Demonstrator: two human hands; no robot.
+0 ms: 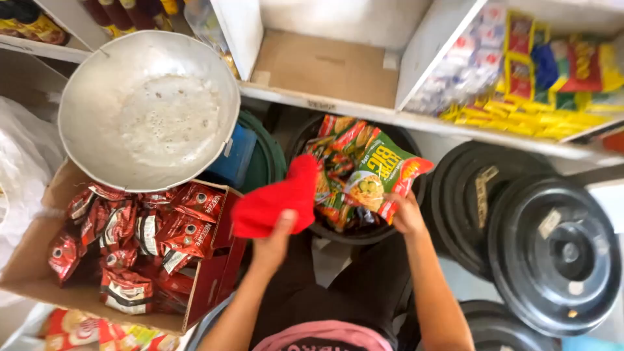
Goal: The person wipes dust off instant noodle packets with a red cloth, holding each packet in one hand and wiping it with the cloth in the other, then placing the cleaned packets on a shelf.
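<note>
Left hand [276,237] is clenched round a red cloth [276,198], held just left of the black bucket [364,231] – wiping, I'd guess. Right hand [404,214] grips a green snack packet [380,175] above that bucket's pile, keeping it lifted clear – cardboard box [208,286] sits further left.

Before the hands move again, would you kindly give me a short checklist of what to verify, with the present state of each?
1. Left hand has a firm grip on the red cloth: ok.
2. Right hand holds the green noodle packet by its lower edge: ok.
3. Packet is over the black bucket: ok.
4. Room left in the bucket: cannot tell; packets reach the rim.
5. Metal bowl seated steadily over the cardboard box: cannot tell.
</note>
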